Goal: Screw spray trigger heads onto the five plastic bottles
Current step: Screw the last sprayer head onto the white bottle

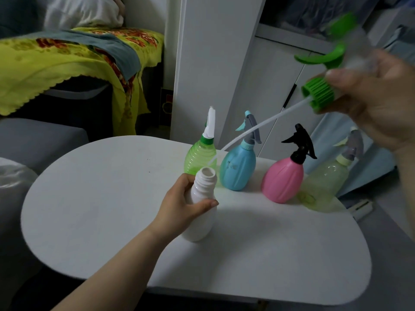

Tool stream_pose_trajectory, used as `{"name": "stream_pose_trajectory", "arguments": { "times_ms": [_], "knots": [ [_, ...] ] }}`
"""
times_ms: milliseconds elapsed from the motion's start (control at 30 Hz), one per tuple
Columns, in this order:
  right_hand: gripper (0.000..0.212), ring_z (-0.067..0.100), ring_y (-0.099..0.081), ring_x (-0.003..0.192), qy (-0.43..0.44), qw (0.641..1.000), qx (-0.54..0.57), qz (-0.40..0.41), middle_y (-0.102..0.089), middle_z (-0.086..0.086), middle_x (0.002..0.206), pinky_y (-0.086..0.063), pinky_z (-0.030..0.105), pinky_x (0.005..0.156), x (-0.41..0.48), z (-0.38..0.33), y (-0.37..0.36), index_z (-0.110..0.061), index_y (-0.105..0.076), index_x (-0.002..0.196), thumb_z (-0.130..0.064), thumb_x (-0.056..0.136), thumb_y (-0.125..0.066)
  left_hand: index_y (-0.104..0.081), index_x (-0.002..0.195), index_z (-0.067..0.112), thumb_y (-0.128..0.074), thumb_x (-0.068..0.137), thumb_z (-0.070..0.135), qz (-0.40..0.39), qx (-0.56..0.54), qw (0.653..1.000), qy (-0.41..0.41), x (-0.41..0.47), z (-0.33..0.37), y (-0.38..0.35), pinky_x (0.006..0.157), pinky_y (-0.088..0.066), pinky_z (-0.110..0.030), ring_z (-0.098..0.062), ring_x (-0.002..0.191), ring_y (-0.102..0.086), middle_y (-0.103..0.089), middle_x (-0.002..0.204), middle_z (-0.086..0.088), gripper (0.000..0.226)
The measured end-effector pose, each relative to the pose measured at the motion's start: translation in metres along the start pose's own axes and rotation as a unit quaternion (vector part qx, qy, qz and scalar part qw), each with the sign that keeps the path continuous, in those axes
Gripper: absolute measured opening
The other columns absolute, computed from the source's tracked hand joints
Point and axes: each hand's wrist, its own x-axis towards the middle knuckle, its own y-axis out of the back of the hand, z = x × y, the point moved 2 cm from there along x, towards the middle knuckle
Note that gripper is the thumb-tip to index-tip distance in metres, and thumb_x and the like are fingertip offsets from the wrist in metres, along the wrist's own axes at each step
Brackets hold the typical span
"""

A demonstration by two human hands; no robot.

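My left hand [187, 204] grips the neck of a white bottle [201, 218] that stands on the white table [112, 209], its threaded mouth open. My right hand [377, 102] holds a green spray trigger head [318, 92] up high at the right. Its long white dip tube [251, 131] slants down-left, and the tube's tip hangs just above the white bottle's mouth. Behind stand a green bottle [198, 157], a blue bottle [238, 167], a pink bottle [283, 180] with a black head and a pale yellow-green bottle [325, 182], each with a head on top.
A white cabinet [213, 63] rises behind the table. A bed with a yellow flowered cover [67, 59] is at the back left, and a grey seat [40, 142] sits at the left. The table's right edge drops off near the pale bottle.
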Motion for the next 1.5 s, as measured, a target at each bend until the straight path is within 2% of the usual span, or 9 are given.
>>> {"name": "stream_pose_trajectory", "arguments": {
  "times_ms": [200, 367, 433, 533, 1000, 1133, 1300, 1400, 1500],
  "knots": [
    [0.025, 0.002, -0.065, 0.064, -0.031, 0.999, -0.025, -0.007, -0.058, -0.002, 0.083, -0.053, 0.015, 0.052, -0.004, 0.009, -0.016, -0.026, -0.053, 0.079, -0.029, 0.057, -0.064, -0.043, 0.073, 0.033, -0.076, 0.063, 0.015, 0.001, 0.0, 1.0, -0.005, 0.0, -0.001, -0.001, 0.052, -0.035, -0.003, 0.015, 0.062, -0.048, -0.051, 0.072, 0.015, 0.039],
    [0.032, -0.011, -0.053, 0.051, -0.064, 0.991, -0.103, -0.06, -0.054, -0.005, 0.08, -0.045, 0.005, 0.048, -0.002, 0.032, -0.064, -0.021, -0.052, 0.095, -0.01, 0.071, -0.069, -0.043, 0.073, 0.034, -0.076, 0.064, 0.015, 0.0, 0.003, 1.0, -0.008, 0.0, -0.001, -0.001, 0.053, -0.035, -0.003, 0.015, 0.063, -0.048, -0.051, 0.072, 0.015, 0.039],
    [0.042, -0.004, -0.056, 0.06, -0.082, 0.984, -0.117, -0.101, -0.057, 0.003, 0.087, -0.051, 0.015, 0.058, -0.003, 0.046, -0.087, -0.012, -0.052, 0.107, -0.011, 0.07, -0.071, -0.043, 0.073, 0.034, -0.076, 0.064, 0.015, 0.001, 0.0, 1.0, -0.008, 0.0, -0.002, -0.001, 0.054, -0.036, -0.003, 0.015, 0.063, -0.048, -0.052, 0.073, 0.015, 0.039],
    [0.033, 0.013, -0.056, 0.078, -0.095, 0.973, -0.141, -0.154, -0.059, 0.004, 0.085, -0.051, 0.032, 0.074, -0.008, 0.062, -0.11, -0.017, -0.052, 0.097, -0.015, 0.07, -0.071, -0.043, 0.073, 0.034, -0.076, 0.064, 0.015, 0.003, -0.003, 1.0, -0.012, 0.001, -0.002, -0.001, 0.053, -0.036, -0.003, 0.016, 0.062, -0.048, -0.052, 0.071, 0.016, 0.039],
    [0.047, 0.011, -0.06, 0.083, -0.122, 0.938, -0.203, -0.255, -0.064, -0.001, 0.093, -0.048, 0.018, 0.071, -0.009, 0.076, -0.105, -0.022, -0.048, 0.103, -0.013, 0.064, -0.072, -0.042, 0.075, 0.036, -0.076, 0.064, 0.02, 0.004, -0.009, 1.0, -0.006, 0.003, -0.004, -0.007, 0.055, -0.037, -0.003, 0.013, 0.067, -0.05, -0.053, 0.076, 0.016, 0.039],
    [0.042, 0.005, -0.055, 0.071, -0.097, 0.937, -0.253, -0.22, -0.056, -0.011, 0.077, -0.041, 0.009, 0.057, -0.011, 0.075, -0.108, -0.022, -0.047, 0.092, -0.021, 0.06, -0.075, -0.04, 0.074, 0.036, -0.076, 0.064, 0.023, 0.012, 0.0, 1.0, -0.005, 0.002, -0.004, -0.008, 0.054, -0.037, -0.004, 0.01, 0.065, -0.05, -0.052, 0.074, 0.016, 0.039],
    [0.046, 0.013, -0.05, 0.071, -0.055, 0.925, -0.328, -0.184, -0.046, -0.017, 0.071, -0.037, 0.014, 0.057, -0.015, 0.073, -0.115, -0.022, -0.043, 0.089, -0.032, 0.058, -0.076, -0.039, 0.078, 0.032, -0.075, 0.064, 0.026, 0.028, 0.019, 0.999, -0.01, 0.001, -0.001, -0.011, 0.055, -0.037, -0.004, 0.004, 0.065, -0.049, -0.049, 0.072, 0.018, 0.038],
    [0.052, 0.001, -0.05, 0.075, -0.105, 0.929, -0.286, -0.21, -0.046, -0.022, 0.078, -0.038, 0.004, 0.056, -0.016, 0.073, -0.108, -0.03, -0.041, 0.096, -0.034, 0.058, -0.076, -0.037, 0.076, 0.035, -0.074, 0.064, 0.027, 0.02, 0.022, 0.999, -0.017, 0.001, 0.0, -0.01, 0.056, -0.037, -0.002, 0.009, 0.067, -0.05, -0.047, 0.073, 0.019, 0.04],
    [0.082, 0.005, -0.051, 0.104, -0.139, 0.922, -0.245, -0.266, -0.052, -0.016, 0.117, -0.038, 0.008, 0.084, -0.015, 0.071, -0.102, -0.032, -0.03, 0.126, -0.03, 0.059, -0.076, -0.037, 0.072, 0.036, -0.074, 0.064, 0.025, 0.014, 0.019, 0.999, -0.022, 0.001, 0.0, -0.01, 0.056, -0.036, -0.002, 0.019, 0.067, -0.046, -0.048, 0.073, 0.019, 0.041]
  ]
}}
